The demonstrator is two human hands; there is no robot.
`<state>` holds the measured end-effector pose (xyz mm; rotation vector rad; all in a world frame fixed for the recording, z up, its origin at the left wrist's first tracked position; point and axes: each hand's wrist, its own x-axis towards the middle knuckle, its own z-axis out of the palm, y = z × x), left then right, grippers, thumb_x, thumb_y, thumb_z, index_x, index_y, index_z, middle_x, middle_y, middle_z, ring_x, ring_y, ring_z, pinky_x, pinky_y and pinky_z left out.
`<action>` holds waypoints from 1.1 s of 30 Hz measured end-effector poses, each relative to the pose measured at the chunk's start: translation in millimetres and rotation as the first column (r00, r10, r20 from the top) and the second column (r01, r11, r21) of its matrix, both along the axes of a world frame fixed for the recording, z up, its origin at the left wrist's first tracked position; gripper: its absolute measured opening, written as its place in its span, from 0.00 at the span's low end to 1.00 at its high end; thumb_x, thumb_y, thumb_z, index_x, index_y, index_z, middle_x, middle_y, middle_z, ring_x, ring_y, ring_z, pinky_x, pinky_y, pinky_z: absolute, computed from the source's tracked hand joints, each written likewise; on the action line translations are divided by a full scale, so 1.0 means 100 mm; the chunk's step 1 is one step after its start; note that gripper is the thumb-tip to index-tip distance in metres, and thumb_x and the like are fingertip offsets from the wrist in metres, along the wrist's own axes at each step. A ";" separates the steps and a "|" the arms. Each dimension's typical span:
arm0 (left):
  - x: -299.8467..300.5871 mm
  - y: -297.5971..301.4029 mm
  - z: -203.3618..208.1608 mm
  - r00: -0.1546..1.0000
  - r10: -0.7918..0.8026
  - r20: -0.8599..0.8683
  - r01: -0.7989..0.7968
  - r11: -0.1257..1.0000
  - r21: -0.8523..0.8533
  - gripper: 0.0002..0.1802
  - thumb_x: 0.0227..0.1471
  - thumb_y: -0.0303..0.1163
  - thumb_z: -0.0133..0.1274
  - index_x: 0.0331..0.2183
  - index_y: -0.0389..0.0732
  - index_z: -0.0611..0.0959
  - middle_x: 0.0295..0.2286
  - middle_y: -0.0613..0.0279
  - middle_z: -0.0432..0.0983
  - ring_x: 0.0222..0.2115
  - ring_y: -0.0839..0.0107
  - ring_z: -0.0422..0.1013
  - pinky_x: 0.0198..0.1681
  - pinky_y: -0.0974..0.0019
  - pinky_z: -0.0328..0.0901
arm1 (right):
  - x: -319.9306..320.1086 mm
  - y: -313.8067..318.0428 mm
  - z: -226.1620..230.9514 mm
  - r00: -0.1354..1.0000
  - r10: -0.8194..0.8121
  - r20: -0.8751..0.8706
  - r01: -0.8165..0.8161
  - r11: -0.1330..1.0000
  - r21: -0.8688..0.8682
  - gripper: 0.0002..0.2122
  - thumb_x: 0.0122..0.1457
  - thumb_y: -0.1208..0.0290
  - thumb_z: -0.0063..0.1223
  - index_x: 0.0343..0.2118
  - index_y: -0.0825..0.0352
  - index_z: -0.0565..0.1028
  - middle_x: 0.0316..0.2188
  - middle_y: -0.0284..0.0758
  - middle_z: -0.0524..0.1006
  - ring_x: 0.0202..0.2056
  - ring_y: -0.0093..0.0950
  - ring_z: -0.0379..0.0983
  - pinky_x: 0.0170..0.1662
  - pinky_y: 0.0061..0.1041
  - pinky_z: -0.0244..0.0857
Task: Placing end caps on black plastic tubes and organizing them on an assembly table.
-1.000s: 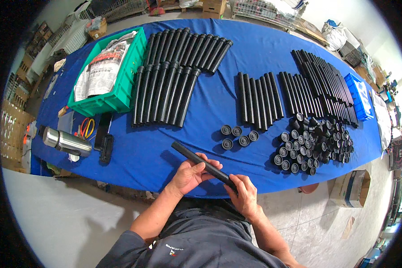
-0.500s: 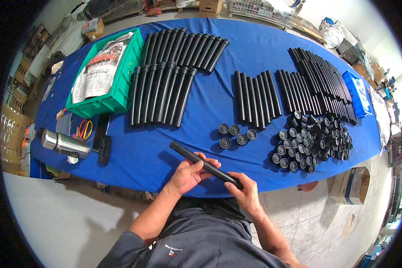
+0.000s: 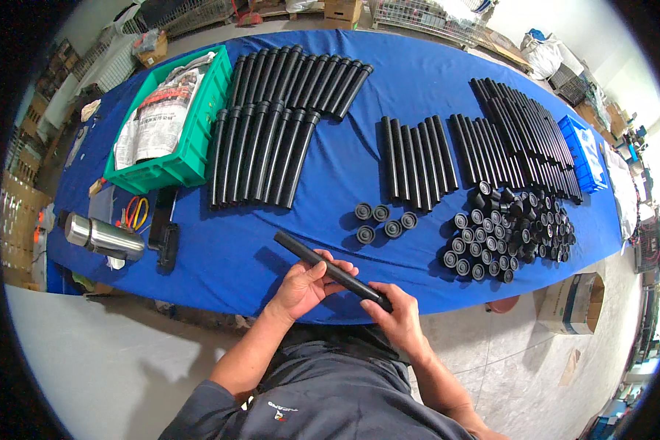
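A plain black tube [image 3: 339,274] slants over the near edge of the table, its far end pointing up and to the left. My left hand [image 3: 303,290] supports it around the middle, thumb laid on top and fingers beneath. At the lower right end, my right hand [image 3: 399,317] is closed around the tube and hides its tip. Whether a cap sits on that end, I cannot tell. Just beyond the hands lies a small group of round black caps [image 3: 393,229]. Several uncapped black tubes [image 3: 418,165] lie side by side behind these caps.
Tubes with wider ends [image 3: 268,154] lie in two rows beside a green crate [image 3: 161,176] holding newspaper. At right are more plain tubes [image 3: 535,139], a heap of caps [image 3: 499,238] and a blue basket [image 3: 581,150]. A steel flask [image 3: 106,238] and scissors [image 3: 136,213] lie left on the blue cloth.
My right thumb and fingers have shifted slightly at the tube's lower end. My left hand keeps the same hold, and the whole view has slid a little.
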<state>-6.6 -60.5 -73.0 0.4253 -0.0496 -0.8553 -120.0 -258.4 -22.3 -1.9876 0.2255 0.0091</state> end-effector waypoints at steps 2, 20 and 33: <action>-0.02 -0.01 0.02 1.000 0.001 0.013 -0.001 1.000 0.027 0.11 0.61 0.32 0.51 0.45 0.44 0.75 0.48 0.42 0.73 0.55 0.48 0.67 0.57 0.46 0.65 | 0.03 -0.06 0.08 0.983 -0.017 -0.183 0.057 0.975 0.215 0.15 0.55 0.71 0.63 0.44 0.71 0.76 0.31 0.44 0.77 0.33 0.40 0.77 0.34 0.30 0.70; -0.02 -0.01 0.01 1.000 -0.009 0.009 0.008 0.999 0.043 0.12 0.60 0.35 0.52 0.46 0.44 0.75 0.49 0.44 0.73 0.56 0.47 0.66 0.58 0.44 0.63 | 0.01 -0.14 -0.05 0.924 0.012 -0.381 0.219 0.802 0.555 0.20 0.53 0.72 0.65 0.47 0.71 0.73 0.34 0.42 0.77 0.31 0.37 0.76 0.32 0.33 0.72; 0.01 -0.03 -0.02 1.000 -0.002 -0.025 0.003 1.000 0.018 0.13 0.60 0.34 0.52 0.46 0.44 0.76 0.49 0.45 0.73 0.56 0.45 0.65 0.59 0.45 0.63 | -0.01 -0.01 -0.15 0.915 0.088 0.394 0.047 0.946 -0.321 0.17 0.52 0.71 0.66 0.44 0.70 0.76 0.34 0.44 0.77 0.33 0.37 0.76 0.34 0.30 0.70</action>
